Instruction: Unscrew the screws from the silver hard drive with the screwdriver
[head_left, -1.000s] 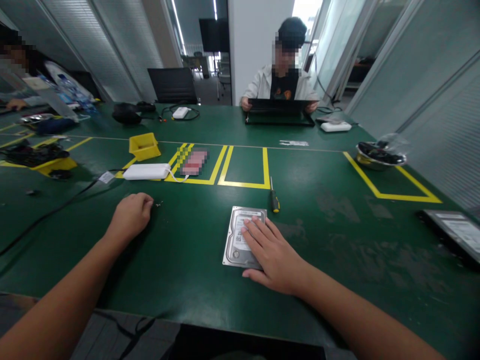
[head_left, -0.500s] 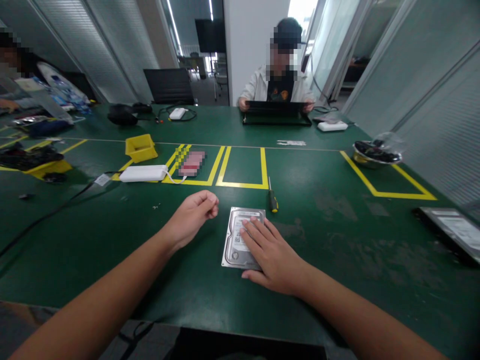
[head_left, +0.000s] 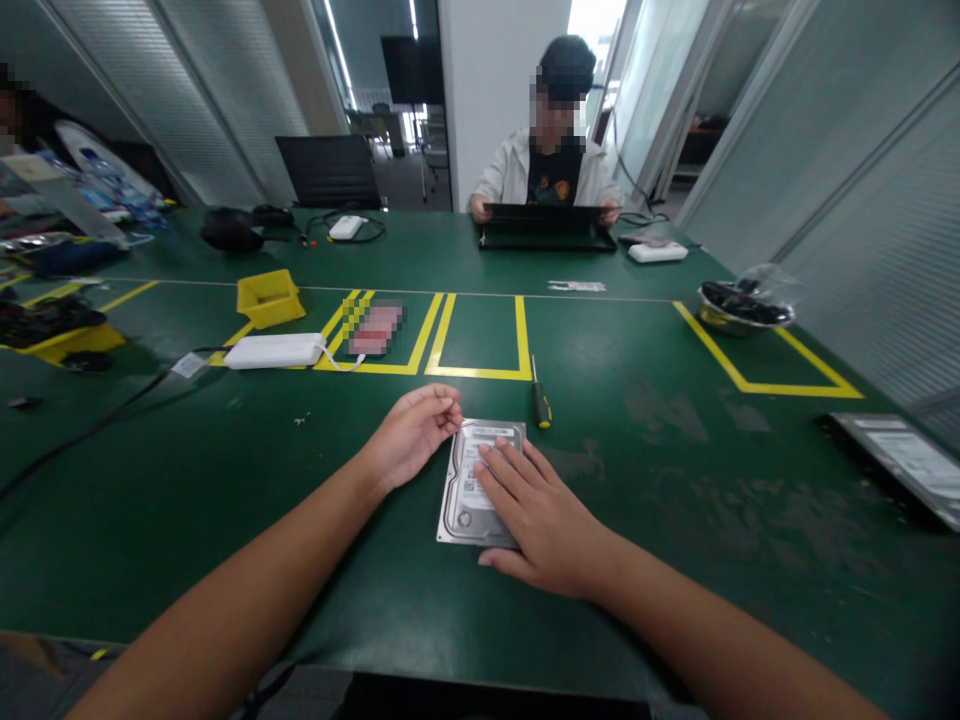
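Two hands meet mid-frame: right hand point(head_left: 541, 515) flat, released, on the silver metal hard drive point(head_left: 471, 484), label unreadable; left hand point(head_left: 415, 432) loosely curled, touching its upper-left edge.

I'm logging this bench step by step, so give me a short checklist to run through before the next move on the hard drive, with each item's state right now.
1. Hard drive lies flat on the green table: ok.
2. Right hand rests flat on the drive, pinning it: ok.
3. Left hand is at the drive's far left corner, its fingers pinched: ok.
4. Something small held in the pinched fingers: cannot tell.
5. Screwdriver lies on the table just beyond the drive, apart from both hands: ok.
6. Loose small parts lie on the table left of the hands, not in the yellow bin: not ok.
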